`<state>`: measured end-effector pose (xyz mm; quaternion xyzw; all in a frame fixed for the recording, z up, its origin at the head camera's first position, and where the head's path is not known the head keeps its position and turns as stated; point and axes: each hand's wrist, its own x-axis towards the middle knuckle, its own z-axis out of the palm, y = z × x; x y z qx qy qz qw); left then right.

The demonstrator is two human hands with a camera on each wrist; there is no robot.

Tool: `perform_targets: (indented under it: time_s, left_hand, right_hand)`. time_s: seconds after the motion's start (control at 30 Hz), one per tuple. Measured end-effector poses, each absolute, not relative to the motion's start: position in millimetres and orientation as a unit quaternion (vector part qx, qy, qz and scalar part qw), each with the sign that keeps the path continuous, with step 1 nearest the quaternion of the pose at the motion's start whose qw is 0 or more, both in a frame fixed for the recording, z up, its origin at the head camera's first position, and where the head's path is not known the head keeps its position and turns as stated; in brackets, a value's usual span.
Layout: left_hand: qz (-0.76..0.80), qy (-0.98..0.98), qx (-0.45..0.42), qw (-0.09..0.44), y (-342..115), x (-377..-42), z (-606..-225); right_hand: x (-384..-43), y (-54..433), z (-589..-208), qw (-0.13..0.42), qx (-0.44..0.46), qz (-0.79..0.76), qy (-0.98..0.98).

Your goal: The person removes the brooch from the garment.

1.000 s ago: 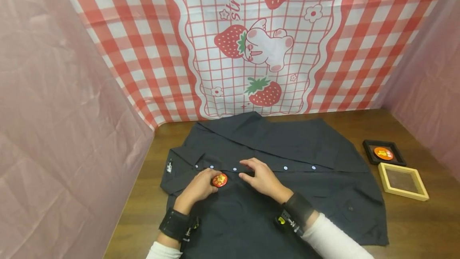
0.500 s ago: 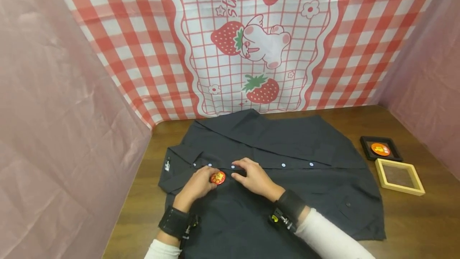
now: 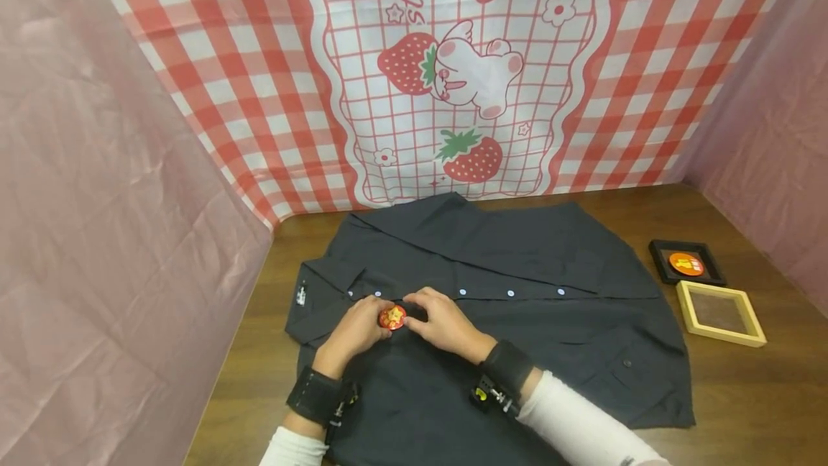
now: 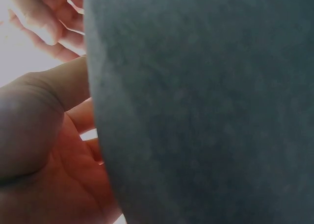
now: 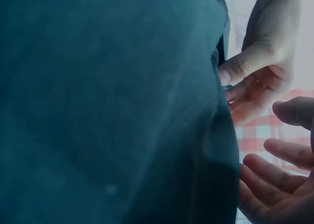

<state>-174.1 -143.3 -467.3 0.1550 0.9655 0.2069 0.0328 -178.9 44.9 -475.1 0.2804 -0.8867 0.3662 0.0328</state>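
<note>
A dark shirt [image 3: 453, 372] lies spread out with its collar to the left and a row of pale buttons across it. On it, a round red badge [image 3: 392, 317] with a gold figure sits beside the button row. My left hand [image 3: 357, 326] pinches the badge's left edge between thumb and fingers. Close to its right edge is my right hand [image 3: 446, 318], thumb and fingers apart; contact with the badge is unclear. Dark cloth [image 4: 206, 106] fills most of the left wrist view and hides the badge. In the right wrist view, the right fingers [image 5: 274, 182] are spread.
To the right on the wooden table [image 3: 744, 394] lies a black frame [image 3: 660, 265] holding an orange round badge [image 3: 686, 264]. Touching it is a pale yellow frame [image 3: 721, 337]. A checked strawberry cloth [image 3: 252, 92] hangs behind, with pink cloth [image 3: 129, 236] along the sides.
My right hand has moved left across the shirt, up to the badge's right side. The left hand keeps its pinch on the badge. The head view has shifted slightly.
</note>
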Motion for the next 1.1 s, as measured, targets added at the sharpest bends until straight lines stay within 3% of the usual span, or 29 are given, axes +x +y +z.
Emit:
perform_targets:
  time_s: [0.7,1.1]
  left_hand:
    - [0.145,0.978,0.149,0.001,-143.5,-174.1,-468.6]
    - [0.133,0.978,0.157,-0.016,-142.8,-173.2,-465.5]
  right_hand:
    - [-185.8,27.6,-482.9,0.003,0.297,0.295,-0.908]
    - [-192.7,19.1,-484.6,0.035,0.324,0.218,-0.920]
